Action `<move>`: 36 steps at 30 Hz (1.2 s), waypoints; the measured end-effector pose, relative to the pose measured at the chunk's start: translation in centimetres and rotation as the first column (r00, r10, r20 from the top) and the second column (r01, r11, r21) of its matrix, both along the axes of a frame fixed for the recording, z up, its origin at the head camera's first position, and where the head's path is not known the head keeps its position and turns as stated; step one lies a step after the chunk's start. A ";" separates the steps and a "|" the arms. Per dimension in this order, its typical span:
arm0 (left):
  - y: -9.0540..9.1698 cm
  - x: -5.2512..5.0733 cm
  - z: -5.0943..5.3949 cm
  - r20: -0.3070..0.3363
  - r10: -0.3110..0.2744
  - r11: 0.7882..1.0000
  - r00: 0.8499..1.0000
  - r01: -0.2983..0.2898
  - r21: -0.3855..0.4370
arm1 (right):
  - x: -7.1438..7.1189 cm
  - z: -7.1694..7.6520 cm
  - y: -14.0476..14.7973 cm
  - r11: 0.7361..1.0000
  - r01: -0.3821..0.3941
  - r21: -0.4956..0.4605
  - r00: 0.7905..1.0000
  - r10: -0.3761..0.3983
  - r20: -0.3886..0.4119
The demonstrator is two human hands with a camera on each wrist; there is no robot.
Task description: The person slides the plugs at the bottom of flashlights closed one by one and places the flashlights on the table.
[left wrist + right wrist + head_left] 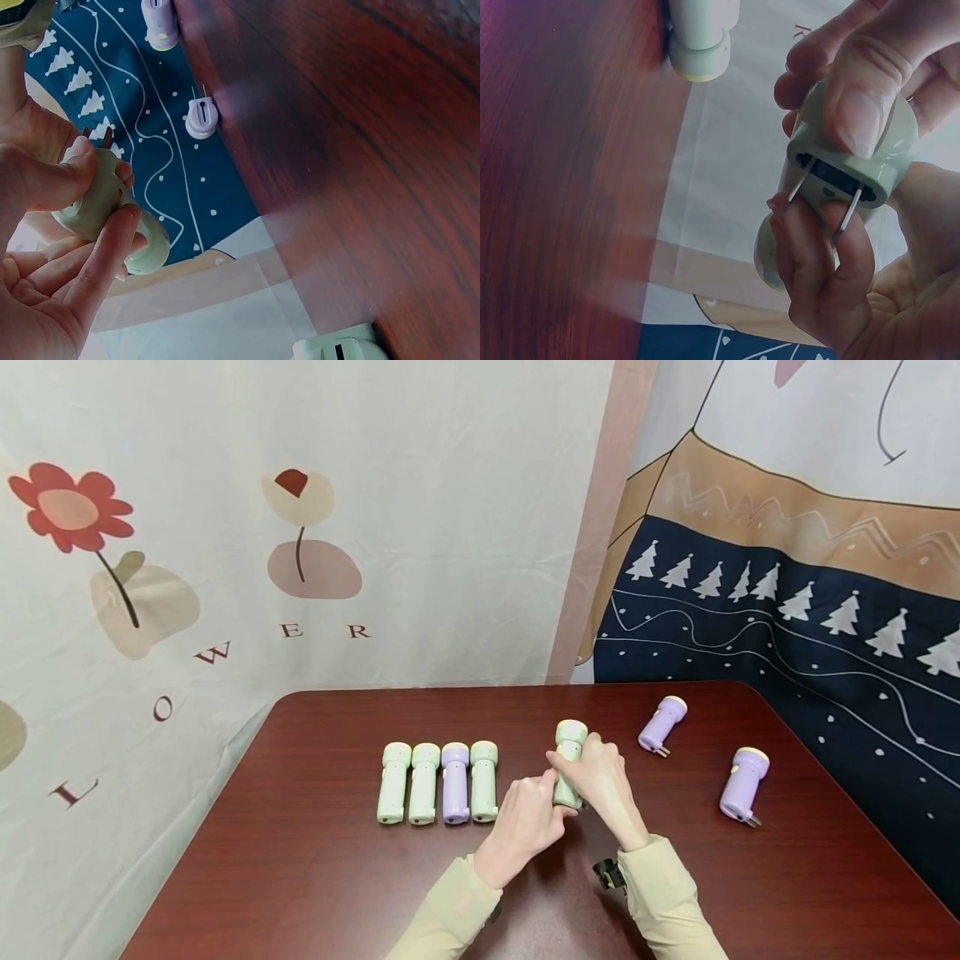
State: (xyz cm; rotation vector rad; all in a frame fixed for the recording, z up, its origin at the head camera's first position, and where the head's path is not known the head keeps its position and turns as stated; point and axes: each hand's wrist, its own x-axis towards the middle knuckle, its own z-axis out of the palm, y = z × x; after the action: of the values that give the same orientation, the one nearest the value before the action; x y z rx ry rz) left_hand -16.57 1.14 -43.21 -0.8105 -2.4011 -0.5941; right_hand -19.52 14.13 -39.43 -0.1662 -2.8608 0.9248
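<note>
Both hands hold one pale green flashlight (571, 745) above the table, its lens end pointing away. My left hand (527, 818) grips the plug end; its thumb (859, 120) presses on the base beside two metal prongs that stick out, in the right wrist view. My right hand (602, 777) holds the body from the right, with fingers (810, 247) curled close under the prongs. In the left wrist view, the left fingers (101, 262) lie along the green body (90, 199).
Left of the hands, green flashlights (483, 781) and one purple flashlight (455, 783) lie in a side-by-side row. At the right lie two purple flashlights, one farther back (663, 725) and one nearer (744, 783), prongs out. Printed cloths (450, 527) hang behind the brown table (300, 860).
</note>
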 end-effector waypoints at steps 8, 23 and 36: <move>0.0 0.0 0.0 0.030 -0.004 1.000 1.000 0.004 -0.006 | 0.0 -0.2 0.0 1.000 0.001 -0.001 1.000 -0.001 -0.010; -0.2 0.0 0.2 0.026 -0.006 0.999 1.000 0.007 -0.035 | -0.2 -0.3 0.1 1.000 0.005 -0.003 1.000 -0.005 0.002; -0.3 0.0 0.2 0.024 -0.012 0.999 1.000 0.013 -0.052 | -0.2 -0.4 0.0 1.000 0.001 -0.005 1.000 -0.001 0.007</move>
State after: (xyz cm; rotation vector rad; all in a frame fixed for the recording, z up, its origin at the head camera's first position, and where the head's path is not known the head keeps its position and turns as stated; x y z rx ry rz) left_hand -16.56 0.79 -42.97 -0.8455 -2.4442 -0.5508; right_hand -19.67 14.18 -39.83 -0.1724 -2.8649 0.9337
